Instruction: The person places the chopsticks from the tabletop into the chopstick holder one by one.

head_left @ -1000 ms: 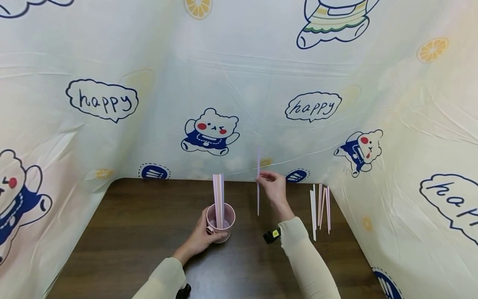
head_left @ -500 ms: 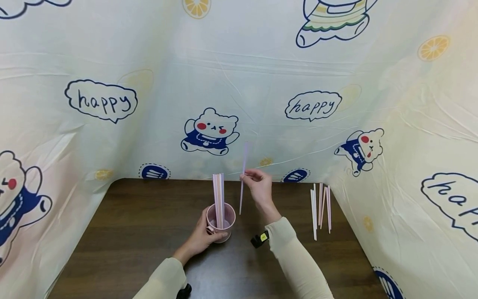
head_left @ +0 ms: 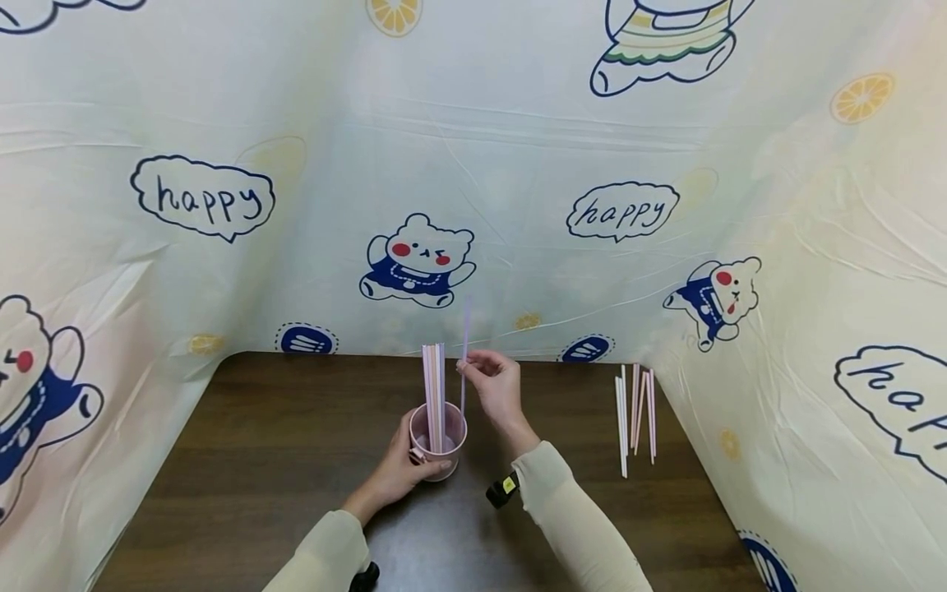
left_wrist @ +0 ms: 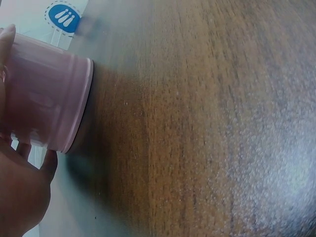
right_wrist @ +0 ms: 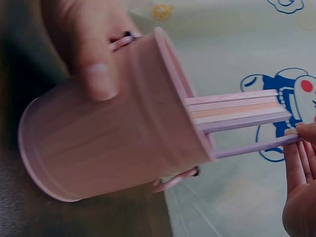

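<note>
My left hand grips a pink cup from its left side, with the thumb across the front. Several pastel drinking straws stand bunched inside, leaning on the cup's left part. Between thumb and fingertips my right hand pinches a purple straw, held nearly upright over the cup's right rim. In the right wrist view, the lower end of that purple straw passes behind the rim of the cup, beside the bunch. The left wrist view shows the lower part of the cup near the tabletop.
Loose white straws and pink straws lie on the right of the dark wooden table. A printed cloth hangs behind the table and along its sides.
My right hand has moved left with the purple straw, from well right of the cup to its right rim. The left hand and cup have stayed put.
</note>
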`<act>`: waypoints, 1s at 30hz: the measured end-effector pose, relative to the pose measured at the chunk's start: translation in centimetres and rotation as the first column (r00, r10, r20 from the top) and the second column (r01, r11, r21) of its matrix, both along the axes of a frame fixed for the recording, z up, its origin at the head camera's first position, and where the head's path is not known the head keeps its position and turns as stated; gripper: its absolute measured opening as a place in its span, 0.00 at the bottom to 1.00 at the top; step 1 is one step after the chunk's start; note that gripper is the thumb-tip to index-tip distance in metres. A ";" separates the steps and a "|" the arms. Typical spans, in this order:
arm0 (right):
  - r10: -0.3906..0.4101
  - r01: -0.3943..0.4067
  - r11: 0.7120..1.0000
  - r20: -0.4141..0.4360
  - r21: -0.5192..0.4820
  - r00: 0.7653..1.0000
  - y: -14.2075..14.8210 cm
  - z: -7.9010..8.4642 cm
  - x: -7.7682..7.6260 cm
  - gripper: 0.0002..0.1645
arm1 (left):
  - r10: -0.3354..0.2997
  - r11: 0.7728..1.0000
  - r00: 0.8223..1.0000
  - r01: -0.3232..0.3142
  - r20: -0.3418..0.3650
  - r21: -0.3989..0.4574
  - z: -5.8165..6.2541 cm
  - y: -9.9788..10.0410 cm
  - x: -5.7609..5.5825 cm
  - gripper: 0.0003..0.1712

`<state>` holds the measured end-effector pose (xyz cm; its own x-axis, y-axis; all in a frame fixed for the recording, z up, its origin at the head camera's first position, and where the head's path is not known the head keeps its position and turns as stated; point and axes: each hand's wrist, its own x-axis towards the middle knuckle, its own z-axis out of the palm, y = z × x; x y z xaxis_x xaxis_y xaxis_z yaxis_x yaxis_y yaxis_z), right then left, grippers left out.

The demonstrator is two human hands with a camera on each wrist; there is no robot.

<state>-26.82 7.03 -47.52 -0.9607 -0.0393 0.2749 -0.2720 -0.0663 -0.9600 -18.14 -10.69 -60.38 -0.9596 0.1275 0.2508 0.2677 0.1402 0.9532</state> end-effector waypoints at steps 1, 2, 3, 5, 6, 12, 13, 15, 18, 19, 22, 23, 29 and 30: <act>0.001 -0.001 1.000 -0.005 0.011 1.000 -0.1 0.1 0.3 0.11 | 0.000 1.000 1.000 0.000 -0.001 -0.001 0.0 0.0 0.0 0.59; 0.005 -0.004 1.000 -0.008 0.018 1.000 -0.1 0.1 0.5 0.11 | 0.001 1.000 1.000 -0.001 -0.004 -0.002 0.0 0.0 0.0 0.59; 0.010 -0.010 1.000 -0.010 0.025 1.000 -0.1 0.0 0.7 0.11 | 0.004 1.000 1.000 -0.004 -0.006 -0.005 0.0 0.0 0.0 0.59; 0.021 -0.020 0.999 -0.010 0.040 1.000 -0.2 -0.4 0.9 0.11 | 0.005 1.000 1.000 -0.005 -0.003 -0.006 0.0 0.0 0.0 0.59; 0.028 -0.027 0.999 -0.009 0.047 1.000 -0.1 -0.6 1.0 0.11 | 0.005 1.000 1.000 -0.005 0.003 -0.007 0.0 0.0 0.0 0.59; 0.080 -0.080 0.990 0.009 0.119 0.997 0.3 -1.6 1.2 0.11 | 0.007 1.000 0.998 -0.006 0.060 -0.017 0.0 0.1 0.1 0.59; 0.087 -0.088 0.988 0.013 0.129 0.996 0.3 -1.7 1.3 0.11 | 0.007 1.000 0.998 -0.006 0.058 -0.016 0.1 0.1 0.1 0.59; 0.101 -0.102 0.984 0.014 0.146 0.995 0.4 -1.9 1.3 0.11 | 0.011 1.000 0.999 -0.011 0.050 -0.015 0.2 0.1 0.1 0.59; 0.117 -0.118 0.985 0.019 0.128 0.993 0.4 -2.3 1.2 0.12 | 0.018 1.000 1.000 -0.018 0.021 -0.013 0.3 0.0 0.1 0.59; 0.119 -0.120 0.986 0.021 0.114 0.993 0.4 -2.5 1.2 0.12 | 0.019 1.000 1.000 -0.019 0.014 -0.012 0.4 0.0 0.1 0.59; 0.129 -0.132 0.986 0.029 0.104 0.991 0.4 -2.9 1.3 0.12 | 0.022 1.000 1.000 -0.021 0.011 -0.012 0.4 0.0 0.1 0.59; 0.134 -0.137 0.985 0.034 0.104 0.990 0.4 -3.0 1.4 0.12 | 0.019 1.000 1.000 -0.019 0.013 -0.010 0.4 0.1 0.1 0.59; 0.173 -0.175 0.968 0.028 0.178 0.985 0.7 -3.4 1.6 0.13 | 0.008 1.000 1.000 -0.008 0.026 -0.004 0.3 0.1 0.1 0.59; 0.179 -0.180 0.965 0.025 0.193 0.984 0.7 -3.4 1.7 0.13 | 0.006 1.000 1.000 -0.006 0.028 -0.005 0.2 0.1 0.1 0.59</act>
<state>-25.16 7.76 -50.97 -0.9349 -0.2629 0.2384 -0.2660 0.0742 -0.9611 -18.08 -10.63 -60.17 -0.9669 0.1224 0.2237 0.2405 0.1461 0.9596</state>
